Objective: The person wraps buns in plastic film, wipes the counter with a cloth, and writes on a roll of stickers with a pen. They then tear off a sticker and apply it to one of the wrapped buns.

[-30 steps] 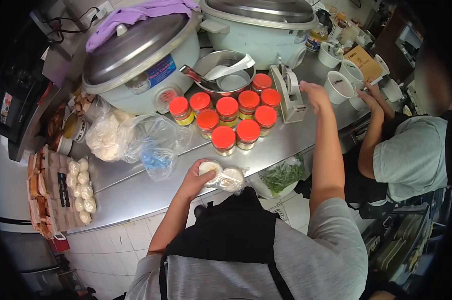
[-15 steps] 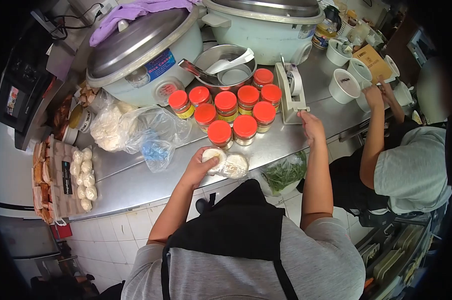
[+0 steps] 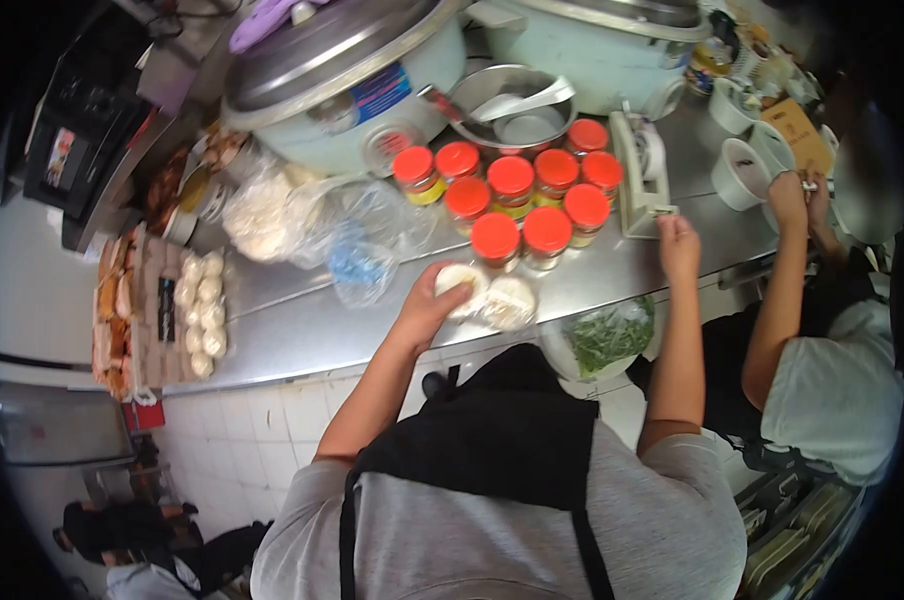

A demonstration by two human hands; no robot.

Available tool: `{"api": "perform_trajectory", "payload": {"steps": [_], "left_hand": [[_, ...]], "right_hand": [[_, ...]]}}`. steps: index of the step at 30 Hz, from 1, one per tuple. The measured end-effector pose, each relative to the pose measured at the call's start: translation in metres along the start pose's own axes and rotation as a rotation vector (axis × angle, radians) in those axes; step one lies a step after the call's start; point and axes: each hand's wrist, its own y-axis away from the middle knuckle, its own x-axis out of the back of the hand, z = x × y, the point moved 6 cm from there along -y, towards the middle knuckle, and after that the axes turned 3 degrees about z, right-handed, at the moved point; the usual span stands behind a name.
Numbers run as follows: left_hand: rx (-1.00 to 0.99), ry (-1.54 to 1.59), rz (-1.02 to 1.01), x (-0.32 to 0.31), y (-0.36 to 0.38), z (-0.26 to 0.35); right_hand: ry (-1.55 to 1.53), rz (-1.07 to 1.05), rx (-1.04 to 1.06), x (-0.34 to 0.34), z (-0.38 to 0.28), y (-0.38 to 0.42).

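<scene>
My left hand (image 3: 434, 305) is closed on a clear plastic bag holding two white, round, flat pieces (image 3: 512, 303), thumb pressed over one of them. It is at the front edge of the steel counter, just before several jars with red lids (image 3: 510, 180). To the right, my right hand (image 3: 679, 245) pinches at the front end of a beige tape dispenser (image 3: 633, 205). The adhesive tape between its fingertips is barely visible. A roll sits inside the dispenser.
Behind the jars stand a steel bowl (image 3: 517, 90) with a white scoop and two large rice cookers (image 3: 332, 110). At left are plastic bags (image 3: 347, 225) and wrapped white balls (image 3: 204, 310). A co-worker's hand (image 3: 787, 200) is near white tubs (image 3: 740, 172); bagged greens (image 3: 612, 335) sit below.
The camera view has swung, so the scene sits further right. Both hands keep nearly the same places at the bag and the dispenser. More people show at the lower left.
</scene>
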Motion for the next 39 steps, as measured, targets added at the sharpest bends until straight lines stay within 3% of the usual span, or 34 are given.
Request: {"api": "perform_trajectory", "payload": {"steps": [1, 2, 4, 7, 10, 11, 14, 20, 32, 35, 39], "left_hand": [[-0.026, -0.005, 0.024, 0.003, 0.001, 0.004], [0.006, 0.005, 0.041, 0.005, 0.003, 0.010], [0.053, 0.035, 0.058, 0.003, 0.007, 0.027], [-0.077, 0.001, 0.145, 0.015, 0.007, 0.043], [-0.095, -0.067, 0.236, 0.031, 0.008, 0.050], [-0.091, -0.087, 0.252, 0.037, 0.008, 0.050], [-0.079, -0.113, 0.278, 0.054, 0.006, 0.049], [-0.055, -0.088, 0.347, 0.098, 0.021, 0.056], [-0.063, 0.009, 0.425, 0.194, 0.059, 0.081], [-0.058, 0.017, 0.411, 0.215, 0.065, 0.080], [-0.066, 0.081, 0.395, 0.239, 0.076, 0.081]], "right_hand": [[0.097, -0.042, -0.024, 0.001, -0.002, 0.000], [0.199, 0.080, 0.111, 0.004, 0.002, 0.002], [0.110, -0.075, 0.003, -0.010, 0.039, 0.012], [0.115, 0.029, 0.027, 0.009, 0.008, 0.028], [-0.514, -0.098, 0.023, 0.004, -0.089, 0.047], [-0.600, -0.287, -0.061, -0.003, -0.129, 0.058], [-0.952, -0.704, 0.002, -0.040, -0.221, 0.096], [-1.026, -1.056, -0.031, -0.108, -0.302, 0.142], [-0.954, -1.212, -0.041, -0.185, -0.374, 0.196], [-0.843, -1.141, -0.014, -0.203, -0.386, 0.205], [-0.782, -1.019, 0.220, -0.226, -0.403, 0.211]]}}
